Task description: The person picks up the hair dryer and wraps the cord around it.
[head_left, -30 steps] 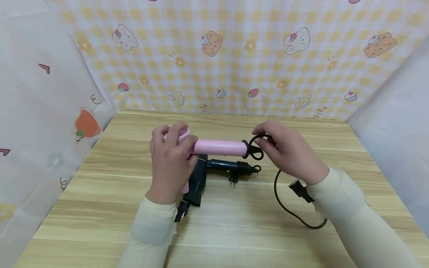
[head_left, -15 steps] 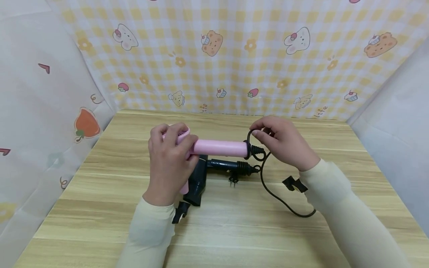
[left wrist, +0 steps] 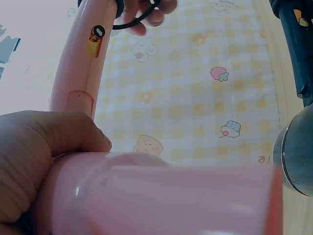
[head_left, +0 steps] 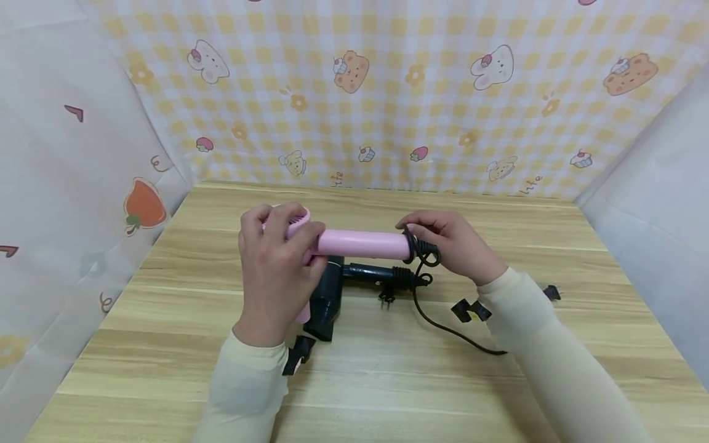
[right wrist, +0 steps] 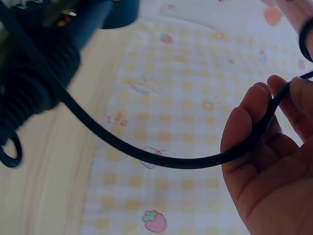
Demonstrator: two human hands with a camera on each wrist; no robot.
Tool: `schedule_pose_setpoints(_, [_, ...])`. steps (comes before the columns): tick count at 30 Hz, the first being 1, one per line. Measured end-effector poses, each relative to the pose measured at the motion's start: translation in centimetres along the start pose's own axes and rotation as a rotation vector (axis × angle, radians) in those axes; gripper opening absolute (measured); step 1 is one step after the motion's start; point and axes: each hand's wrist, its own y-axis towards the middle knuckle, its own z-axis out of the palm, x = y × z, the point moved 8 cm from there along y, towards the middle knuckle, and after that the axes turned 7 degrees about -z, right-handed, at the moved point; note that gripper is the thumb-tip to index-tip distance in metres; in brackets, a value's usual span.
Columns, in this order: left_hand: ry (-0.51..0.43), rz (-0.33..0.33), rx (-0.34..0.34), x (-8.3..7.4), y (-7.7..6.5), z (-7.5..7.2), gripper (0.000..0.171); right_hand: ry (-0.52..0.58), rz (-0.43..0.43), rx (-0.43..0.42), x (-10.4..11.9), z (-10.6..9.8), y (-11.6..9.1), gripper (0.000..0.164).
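My left hand [head_left: 271, 264] grips a pink hair dryer [head_left: 362, 244] by its head, fingers over the top and thumb near the handle joint. The dryer's handle points right, above a dark hair dryer [head_left: 327, 301] on the table. At the handle's end, loops of black cord [head_left: 456, 340] circle the base. My right hand [head_left: 460, 249] pinches this cord there; in the right wrist view the cord [right wrist: 181, 161] runs across the fingers of the right hand [right wrist: 269, 186]. In the left wrist view the pink nozzle [left wrist: 195, 196] fills the foreground.
The dark dryer's cord is wound round its handle [head_left: 401, 278], with its two-pin plug [head_left: 386, 298] hanging beside it. Another plug [head_left: 552, 293] lies past my right sleeve [head_left: 523, 307]. A patterned cloth [head_left: 382, 92] stands behind the wooden table [head_left: 388, 394].
My right hand has moved left and slightly down towards the handle's end, drawing the cord around it. The trailing cord has shifted left and a plug now shows past the right sleeve.
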Motion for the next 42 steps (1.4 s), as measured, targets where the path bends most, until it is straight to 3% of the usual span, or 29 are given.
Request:
schedule_pose_setpoints(5, [-0.016,-0.021,-0.025,-0.4,0.2,-0.1,0.016,0.030,-0.029,0.004,0.1,0.9,-0.5,0.021])
schedule_pose_setpoints(12, [-0.015,-0.075,-0.038,-0.5,0.0,-0.2,0.014,-0.090,-0.139,-0.048,0.9,1.1,-0.9,0.016])
schedule_pose_setpoints(15, [-0.015,-0.100,-0.042,-0.3,-0.2,-0.3,0.014,-0.114,-0.112,-0.056,0.8,1.5,-0.9,0.021])
schedule_pose_setpoints(18, [-0.018,-0.118,-0.048,0.0,-0.4,-0.4,0.015,-0.128,-0.042,-0.052,0.7,1.9,-1.2,0.016])
schedule_pose_setpoints(21, [-0.023,-0.124,-0.050,0.2,-0.4,-0.3,0.016,-0.177,-0.034,-0.039,0.8,2.2,-1.6,0.011])
schedule_pose_setpoints(27, [-0.011,-0.120,-0.013,0.6,-0.5,0.4,0.017,-0.280,-0.187,-0.014,2.2,2.7,-2.6,0.008])
schedule_pose_setpoints(31, [0.003,-0.127,0.003,0.8,-0.5,0.7,0.019,-0.284,-0.229,0.000,2.9,3.1,-3.1,0.012])
schedule_pose_setpoints(36, [0.007,-0.136,-0.006,1.2,-0.6,0.9,0.019,-0.270,-0.211,0.041,3.3,3.6,-3.7,0.007])
schedule_pose_setpoints(42, [0.014,-0.149,-0.005,1.7,-0.6,1.2,0.020,-0.285,-0.181,0.086,3.5,4.0,-4.5,0.016])
